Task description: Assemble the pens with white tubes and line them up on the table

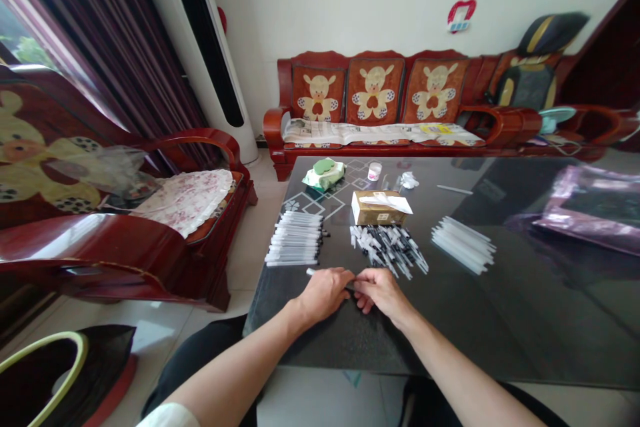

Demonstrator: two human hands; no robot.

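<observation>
My left hand (327, 293) is closed around a white pen (311, 272), one end of which sticks out to the left of my fingers. My right hand (380, 290) pinches at the pen's other end, fingertips meeting those of the left; the exact part there is hidden. Just beyond my left hand lies a neat row of white pens (295, 240) with dark tips. A loose heap of black and clear pen parts (387, 247) is in front of my right hand. Farther right sits a stack of white pen tubes (463, 245).
Behind the heap stands a tissue box (379, 215). A green wipes pack (324, 175), a small white jar (375, 171), crumpled white tissue (409, 180) and a single tube (454, 189) lie farther back on the dark table (500, 333). Purple plastic packaging (590, 213) is at right.
</observation>
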